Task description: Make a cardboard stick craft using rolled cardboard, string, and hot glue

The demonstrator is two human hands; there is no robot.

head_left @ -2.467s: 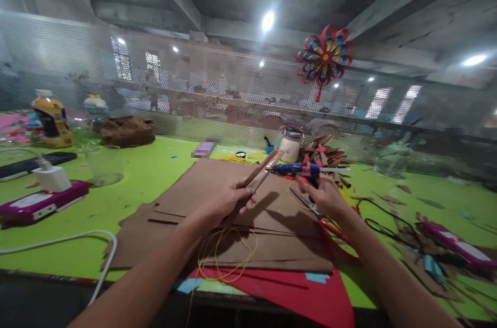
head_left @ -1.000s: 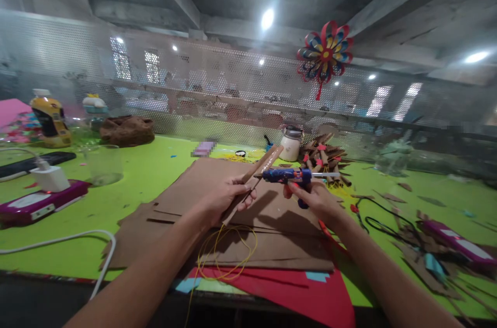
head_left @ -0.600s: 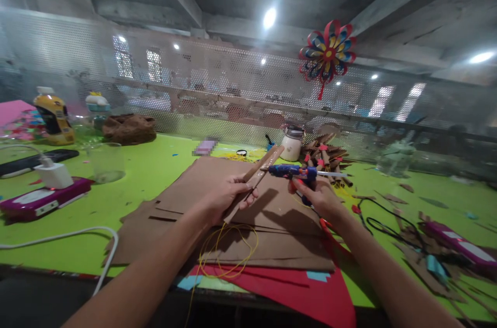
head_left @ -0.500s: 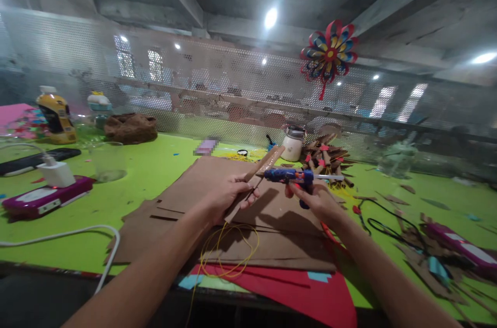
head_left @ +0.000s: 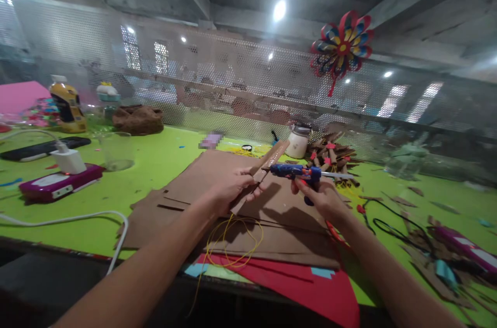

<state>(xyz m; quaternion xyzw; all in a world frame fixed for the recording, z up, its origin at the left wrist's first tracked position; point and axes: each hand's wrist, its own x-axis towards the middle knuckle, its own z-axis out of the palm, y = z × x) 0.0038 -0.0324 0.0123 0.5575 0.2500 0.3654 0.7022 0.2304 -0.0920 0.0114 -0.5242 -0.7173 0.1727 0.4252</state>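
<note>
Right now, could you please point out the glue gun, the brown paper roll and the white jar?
glue gun (head_left: 295, 171), head view, blue barrel.
brown paper roll (head_left: 271, 158), head view, upper half.
white jar (head_left: 298, 145), head view, its body.

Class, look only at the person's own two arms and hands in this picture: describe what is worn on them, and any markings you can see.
Both forearms are bare to the bottom edge of the picture: no sleeves, gloves, watch or bracelet show. The left hand and right hand carry no rings that can be made out. The fingers are uncovered, with no tape or markings visible. The dim light hides finer detail.
</note>
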